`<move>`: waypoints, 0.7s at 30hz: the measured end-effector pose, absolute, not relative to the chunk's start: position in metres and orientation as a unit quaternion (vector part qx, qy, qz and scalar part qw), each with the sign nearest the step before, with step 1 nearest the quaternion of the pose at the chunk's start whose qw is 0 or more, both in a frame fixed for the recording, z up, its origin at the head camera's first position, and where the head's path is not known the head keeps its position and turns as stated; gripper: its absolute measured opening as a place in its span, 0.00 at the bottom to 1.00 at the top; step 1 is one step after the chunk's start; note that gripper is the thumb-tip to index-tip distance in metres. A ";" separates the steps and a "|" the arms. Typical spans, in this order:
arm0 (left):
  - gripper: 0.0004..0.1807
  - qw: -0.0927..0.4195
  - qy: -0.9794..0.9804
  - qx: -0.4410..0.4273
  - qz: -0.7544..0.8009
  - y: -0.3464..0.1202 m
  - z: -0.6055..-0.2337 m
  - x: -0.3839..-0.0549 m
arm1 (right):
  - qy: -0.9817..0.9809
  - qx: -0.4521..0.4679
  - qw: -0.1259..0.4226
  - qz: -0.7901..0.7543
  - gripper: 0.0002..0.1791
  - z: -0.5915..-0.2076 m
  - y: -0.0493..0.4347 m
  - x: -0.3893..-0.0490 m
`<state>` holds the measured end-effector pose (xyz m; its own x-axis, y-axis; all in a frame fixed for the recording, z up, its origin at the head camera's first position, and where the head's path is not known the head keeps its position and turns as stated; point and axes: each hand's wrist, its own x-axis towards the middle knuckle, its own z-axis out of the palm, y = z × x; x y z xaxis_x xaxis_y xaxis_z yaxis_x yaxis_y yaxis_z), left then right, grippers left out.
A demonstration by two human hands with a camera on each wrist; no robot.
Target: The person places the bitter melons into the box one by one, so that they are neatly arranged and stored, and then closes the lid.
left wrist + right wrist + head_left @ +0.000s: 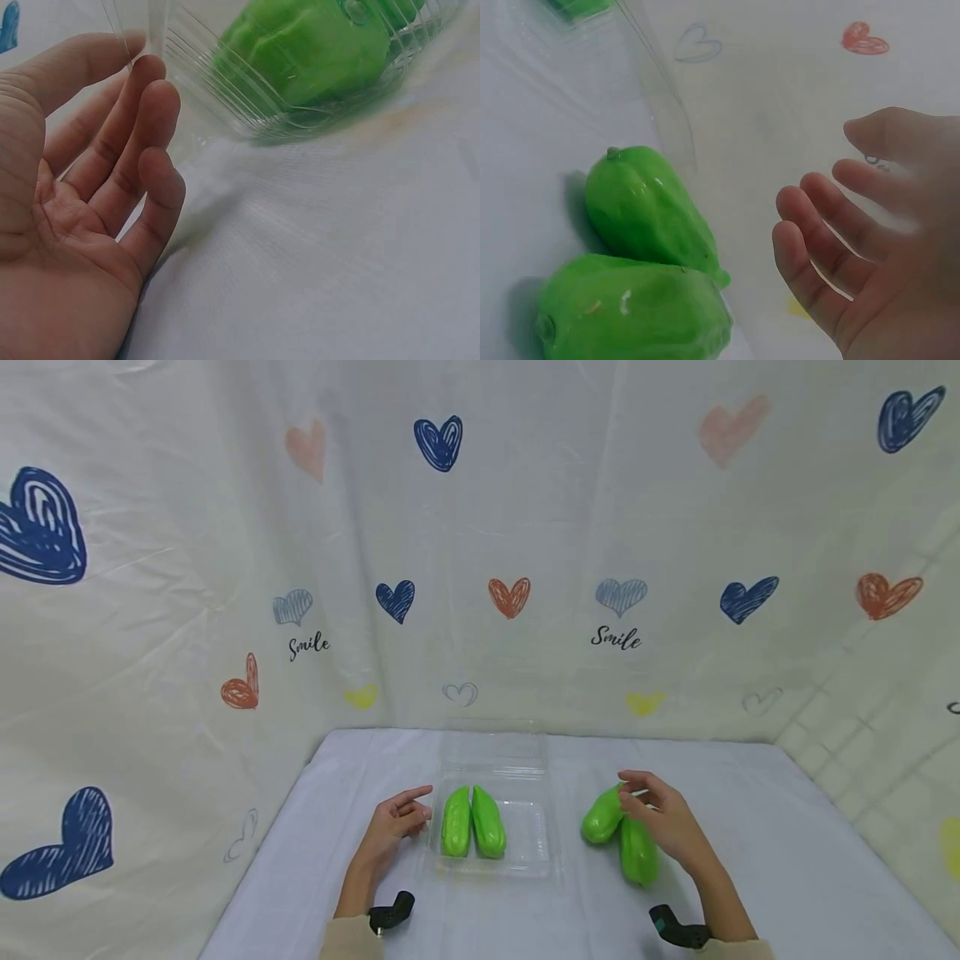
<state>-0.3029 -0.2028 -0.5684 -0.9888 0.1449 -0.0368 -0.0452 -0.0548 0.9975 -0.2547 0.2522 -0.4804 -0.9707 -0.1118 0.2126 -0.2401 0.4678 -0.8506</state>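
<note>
Heart-print curtain behind a white-covered table. Left hand: fingers loosely bent, gripping nothing I can see, right at 9 o'clock of the clear box, can't tell if touching. Right hand: fingers half-curled, empty, near two loose green fruits at the box's 3. Two more fruits sit inside, lid flipped back toward 12.

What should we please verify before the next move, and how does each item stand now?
1. Lid open: ok, folded back behind the clear container.
2. Room inside: ok, bare space right of the two packed green fruits.
3. Loose green fruits near the right hand: ok.
4. Right hand gripping one: not ok, its fingers hold nothing.
5. Left hand steadying the container: cannot tell, fingertips at the edge, grip unclear.
</note>
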 end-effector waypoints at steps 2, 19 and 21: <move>0.29 0.067 0.683 0.037 0.727 -0.202 -0.568 -0.303 | -0.857 0.103 0.065 0.501 0.23 -0.481 0.257 -0.255; 0.31 0.055 0.691 0.050 0.719 -0.201 -0.570 -0.303 | -0.895 0.063 0.005 0.443 0.30 -0.495 0.303 -0.259; 0.31 0.057 0.689 0.048 0.721 -0.202 -0.569 -0.303 | -0.897 0.057 -0.008 0.439 0.32 -0.497 0.305 -0.259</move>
